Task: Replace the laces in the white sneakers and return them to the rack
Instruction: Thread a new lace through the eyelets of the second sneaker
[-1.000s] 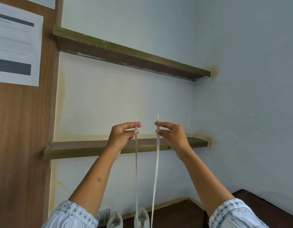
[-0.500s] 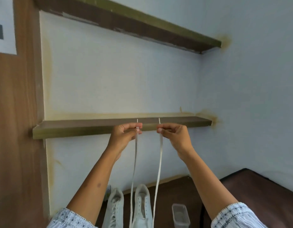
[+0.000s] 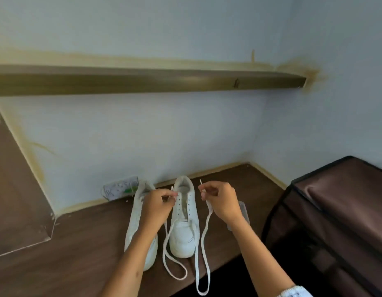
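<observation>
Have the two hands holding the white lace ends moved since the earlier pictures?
Yes. The left hand and right hand have dropped from level with the brown wooden shelf to just above the white sneaker on the floor.

Bare forearms; white embroidered sleeve cuff [image 3: 295, 293] on right arm.

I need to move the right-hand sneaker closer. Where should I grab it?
A judgement: take the right sneaker at its heel collar, coming down from above. The heel is bare and points to the wall, while the lace loops loose round the toe and both hands pinch its tips.
</observation>
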The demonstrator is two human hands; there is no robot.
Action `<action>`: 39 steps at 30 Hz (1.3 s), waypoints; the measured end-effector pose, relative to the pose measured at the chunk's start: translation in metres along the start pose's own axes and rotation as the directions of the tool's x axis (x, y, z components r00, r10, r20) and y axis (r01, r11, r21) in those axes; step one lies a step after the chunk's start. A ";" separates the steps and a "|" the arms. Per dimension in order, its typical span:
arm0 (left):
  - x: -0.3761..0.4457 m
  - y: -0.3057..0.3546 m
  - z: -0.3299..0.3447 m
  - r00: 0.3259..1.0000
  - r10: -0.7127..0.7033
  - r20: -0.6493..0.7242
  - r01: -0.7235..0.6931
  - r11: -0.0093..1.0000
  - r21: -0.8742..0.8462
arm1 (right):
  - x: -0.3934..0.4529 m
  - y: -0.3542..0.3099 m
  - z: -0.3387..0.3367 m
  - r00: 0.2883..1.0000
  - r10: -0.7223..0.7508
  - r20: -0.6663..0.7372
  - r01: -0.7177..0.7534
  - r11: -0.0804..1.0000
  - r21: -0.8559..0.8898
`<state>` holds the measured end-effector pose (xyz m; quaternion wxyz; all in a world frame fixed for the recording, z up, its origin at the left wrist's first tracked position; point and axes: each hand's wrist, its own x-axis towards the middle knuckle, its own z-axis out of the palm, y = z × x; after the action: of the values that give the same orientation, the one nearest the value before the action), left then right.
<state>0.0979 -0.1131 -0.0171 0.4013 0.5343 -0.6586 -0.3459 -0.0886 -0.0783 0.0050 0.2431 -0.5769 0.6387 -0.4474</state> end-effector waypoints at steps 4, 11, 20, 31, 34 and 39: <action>-0.002 -0.046 0.029 0.999 0.012 -0.045 -0.003 0.983 0.186 | -0.007 0.044 0.036 0.996 0.083 0.021 -0.084 0.996 0.004; -0.001 -0.089 0.065 0.993 0.063 -0.100 -0.027 0.946 0.322 | -0.014 0.088 0.083 0.991 0.121 -0.054 -0.120 0.992 0.028; -0.005 -0.113 0.071 0.966 0.198 -0.165 -0.148 0.950 0.274 | -0.015 0.105 0.111 0.978 0.058 -0.199 -0.048 0.997 0.054; -0.003 -0.120 0.067 0.987 0.039 -0.154 -0.026 0.996 0.085 | -0.010 0.108 0.118 0.972 -0.020 -0.234 0.021 1.000 0.000; -0.003 -0.115 0.065 0.984 0.052 -0.169 -0.039 0.996 0.076 | -0.009 0.109 0.115 0.975 -0.055 -0.216 0.049 0.998 -0.036; -0.002 -0.115 0.072 0.961 0.183 -0.205 -0.156 0.978 0.138 | -0.009 0.112 0.112 0.975 -0.085 -0.206 0.066 0.993 -0.096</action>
<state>0.0826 -0.1311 -0.1505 0.4660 0.5336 -0.6739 -0.2096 -0.0520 -0.1097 -0.1463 0.1315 -0.5607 0.6575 -0.4858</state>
